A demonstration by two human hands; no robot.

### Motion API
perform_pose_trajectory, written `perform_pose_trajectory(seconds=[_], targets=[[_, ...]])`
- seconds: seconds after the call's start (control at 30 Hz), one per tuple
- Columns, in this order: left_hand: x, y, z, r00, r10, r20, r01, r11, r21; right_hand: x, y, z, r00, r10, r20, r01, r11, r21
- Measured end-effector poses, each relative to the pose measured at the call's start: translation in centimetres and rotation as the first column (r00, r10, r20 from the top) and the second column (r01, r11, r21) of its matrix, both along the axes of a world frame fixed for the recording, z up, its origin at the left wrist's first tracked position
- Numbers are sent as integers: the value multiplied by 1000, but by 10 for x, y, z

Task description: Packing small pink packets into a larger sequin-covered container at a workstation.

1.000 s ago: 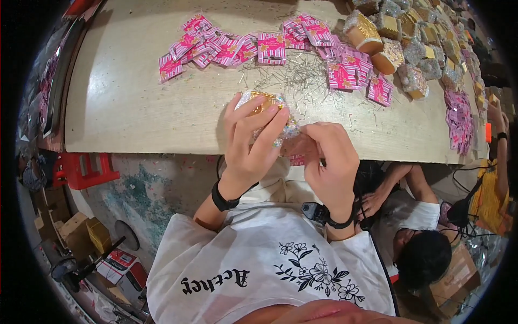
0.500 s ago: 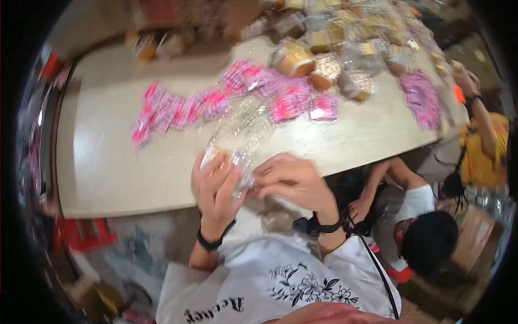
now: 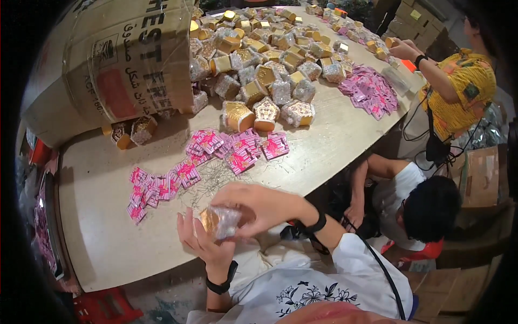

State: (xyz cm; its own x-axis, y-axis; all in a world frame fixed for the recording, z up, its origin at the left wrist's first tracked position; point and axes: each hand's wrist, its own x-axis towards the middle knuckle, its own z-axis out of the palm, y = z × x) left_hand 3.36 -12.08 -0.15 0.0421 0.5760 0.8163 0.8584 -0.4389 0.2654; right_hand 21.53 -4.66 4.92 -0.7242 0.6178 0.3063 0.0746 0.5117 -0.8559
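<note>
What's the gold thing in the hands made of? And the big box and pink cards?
Gold thing: maybe plastic or card, can't tell; its gold side looks shiny.
Big box: probably cardboard, dull brown and creased.
Pink cards: likely thin card, flat, perhaps glossy, with printed stripes.

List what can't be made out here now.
All head view:
Wrapped gold item: partly covered by left hand and right hand.
Cardboard box: upper part cut off by upper edge.
Thin metal bits: too small, overlapping to count.
Red stool: cut off by lower edge.
</note>
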Motion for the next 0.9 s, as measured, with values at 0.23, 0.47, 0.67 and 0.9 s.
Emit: perform_pose_trajectory(seconds=[0.23,0.47,0.67,0.9], targets=[[5,3,0,998,68,12,-66,990,-124,75,95,29,809,-308,-500,259,951,-168],[4,1,-4,996,51,71,-37,982,-186,100,125,92,267,-286,-920,-236,906,-350],[6,3,-4,995,80,52,-66,971,-229,63,73,47,782,-340,-522,190,928,-320],[8,2,-1,996,66,52,-51,968,-245,48,33,14,783,-598,174,403,699,591]])
